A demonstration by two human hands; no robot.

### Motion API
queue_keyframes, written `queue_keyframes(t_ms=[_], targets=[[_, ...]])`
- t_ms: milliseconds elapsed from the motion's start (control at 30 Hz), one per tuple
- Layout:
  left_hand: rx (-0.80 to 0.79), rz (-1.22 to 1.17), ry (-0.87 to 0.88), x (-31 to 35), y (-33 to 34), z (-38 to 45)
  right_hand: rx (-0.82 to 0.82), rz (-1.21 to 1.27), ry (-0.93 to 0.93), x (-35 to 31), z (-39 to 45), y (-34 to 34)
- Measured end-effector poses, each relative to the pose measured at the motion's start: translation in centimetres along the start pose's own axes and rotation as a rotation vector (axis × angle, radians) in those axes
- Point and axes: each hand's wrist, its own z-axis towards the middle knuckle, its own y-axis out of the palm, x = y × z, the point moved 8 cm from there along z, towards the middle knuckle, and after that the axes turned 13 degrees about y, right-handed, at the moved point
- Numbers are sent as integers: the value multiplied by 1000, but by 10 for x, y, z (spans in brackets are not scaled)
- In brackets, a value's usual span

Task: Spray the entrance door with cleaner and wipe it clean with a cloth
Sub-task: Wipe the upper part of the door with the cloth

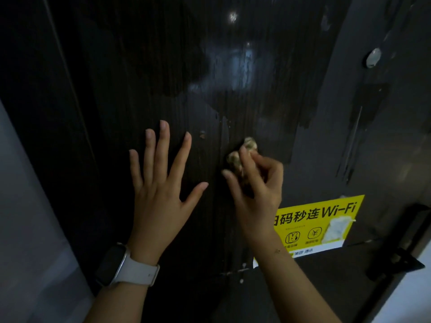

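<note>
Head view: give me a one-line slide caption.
Left hand flat on the dark entrance door, right hand pressing a crumpled cloth to it, above a yellow Wi-Fi sticker.

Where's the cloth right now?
In the head view the cloth is bunched in the right hand, pressed on the dark door just right of centre, above-left of the yellow Wi-Fi sticker.

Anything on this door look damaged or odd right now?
Yes. The yellow sticker, lower right of the door, has a torn patch showing white. Wet streaks sit above the right hand gripping the cloth.
</note>
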Motion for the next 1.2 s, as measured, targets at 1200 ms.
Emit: queue_keyframes(t_ms=[1200], targets=[[12,-25,16,1,-1,0,-30,-58,29,-6,-18,-7]])
